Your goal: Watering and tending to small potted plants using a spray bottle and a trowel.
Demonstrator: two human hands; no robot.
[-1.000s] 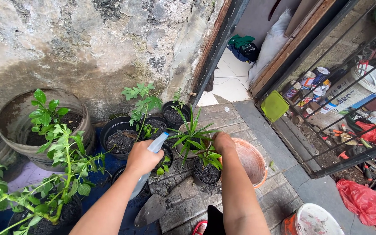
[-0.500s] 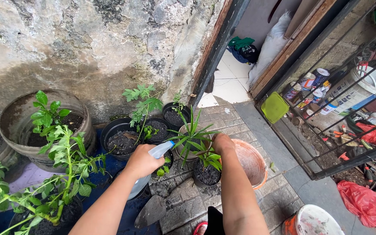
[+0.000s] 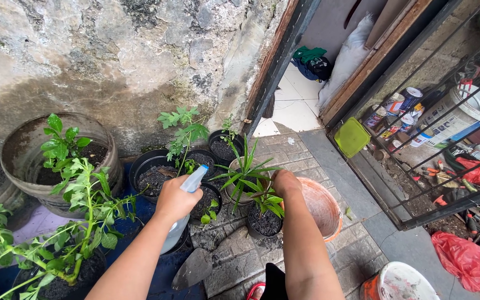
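Your left hand [image 3: 176, 200]: grip closed around a spray bottle [image 3: 183, 210], nozzle aimed over the small black pot [image 3: 205, 201]. Your right hand [image 3: 285, 182]: resting at the spiky-leaved plant [image 3: 245, 169], fingers hidden, grip cannot be told. Beside it: terracotta basin [image 3: 323, 206]. Below: trowel [image 3: 193, 269] on the paving.

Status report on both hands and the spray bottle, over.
Left hand shut on clear plastic spray bottle, nozzle toward small black pots. Right hand on spiky green plant, grip unclear. Grey trowel lies below on paving.
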